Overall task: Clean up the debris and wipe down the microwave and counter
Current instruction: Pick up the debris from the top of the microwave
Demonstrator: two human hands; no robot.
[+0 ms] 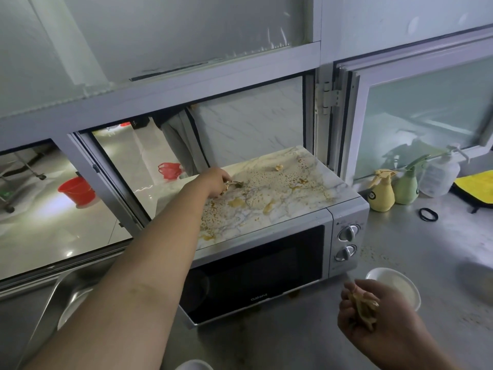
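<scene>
A silver microwave (pixel 344 263) stands on the steel counter (pixel 440 247), its marbled top (pixel 306 196) spattered with brown sauce and food scraps. My left hand (pixel 214 181) reaches over the top's left part and pinches a yellowish scrap (pixel 233 184) there. More scraps lie on the top, one at the far edge (pixel 278 167) and one near the front (pixel 268 206). My right hand (pixel 370 313) hovers low over the counter in front of the microwave, fingers curled round a bunch of collected yellowish scraps (pixel 361 307).
A white bowl (pixel 400 285) sits on the counter beside my right hand. Right of the microwave stand a yellow spray bottle (pixel 380 192), a green one (pixel 405 186), a clear pump bottle (pixel 438 177), a yellow cloth (pixel 477 185) and a black band (pixel 428 214). A sink (pixel 66 297) lies left.
</scene>
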